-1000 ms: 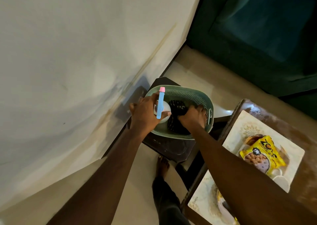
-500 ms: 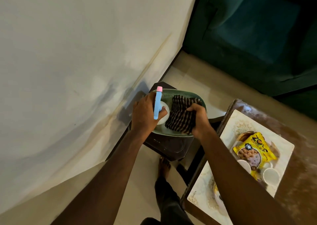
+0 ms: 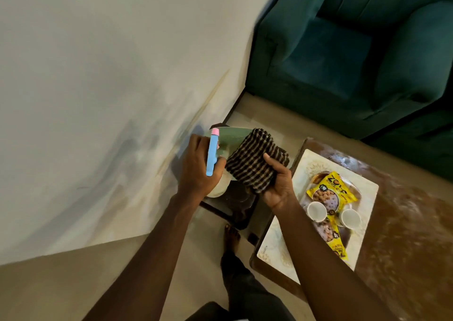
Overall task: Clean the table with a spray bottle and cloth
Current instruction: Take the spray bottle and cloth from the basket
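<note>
My left hand (image 3: 198, 166) grips a spray bottle (image 3: 212, 153) with a blue head, a pink nozzle tip and a white body mostly hidden behind the hand. My right hand (image 3: 278, 186) holds a folded dark cloth with pale stripes (image 3: 255, 159), raised above a green basket (image 3: 231, 135). The basket sits on a small dark stool (image 3: 235, 203) beside the wall. The brown table (image 3: 404, 235) lies to the right, its surface dusty with pale smears.
On the table a pale tray (image 3: 362, 193) carries yellow snack packets (image 3: 331, 193) and two white cups (image 3: 316, 210). A teal sofa (image 3: 355, 51) stands at the back. The white wall fills the left. My bare foot (image 3: 231, 235) is on the floor beside the table.
Both hands have risen out of the basket, the right one lifting the striped cloth up and toward me, the left one bringing the spray bottle. The view has swung toward the table.
</note>
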